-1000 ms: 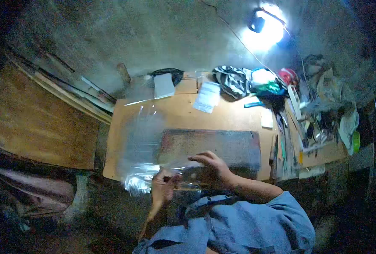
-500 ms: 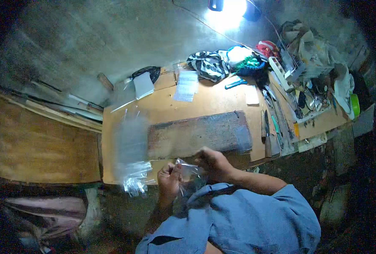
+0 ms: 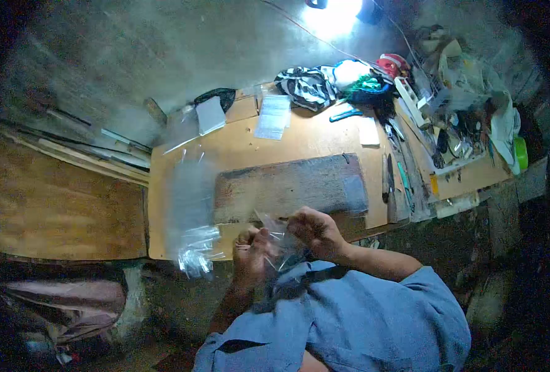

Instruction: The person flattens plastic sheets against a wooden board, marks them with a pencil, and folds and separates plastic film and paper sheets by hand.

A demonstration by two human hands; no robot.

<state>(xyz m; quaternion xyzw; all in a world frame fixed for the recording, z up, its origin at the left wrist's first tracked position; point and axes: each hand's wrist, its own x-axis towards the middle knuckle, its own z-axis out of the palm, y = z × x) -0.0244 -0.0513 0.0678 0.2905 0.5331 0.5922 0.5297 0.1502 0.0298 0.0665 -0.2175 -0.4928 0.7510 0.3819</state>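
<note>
A clear plastic bag [image 3: 277,239] hangs between my two hands, just in front of the table's near edge. My left hand [image 3: 250,247] is closed, pinching the bag's left side. On the other side my right hand [image 3: 314,232] has its fingers curled together at the bag's upper right; blur and glare hide the exact grip. Behind the hands a worn wooden board [image 3: 275,186] lies on the table. To the left rests a pile of clear plastic sheets [image 3: 191,192], their shiny ends [image 3: 197,248] hanging over the near edge.
Knives [image 3: 388,178] and other tools lie right of the board. White packets [image 3: 272,116], a striped bag [image 3: 306,87] and a blue-handled tool [image 3: 345,113] sit at the back. A lamp [image 3: 340,12] shines above. A wooden panel [image 3: 64,198] stands left.
My right hand has come nearer to my left, and its fingers are now at the plastic bag. The bag looks more bunched between them. The view has shifted slightly.
</note>
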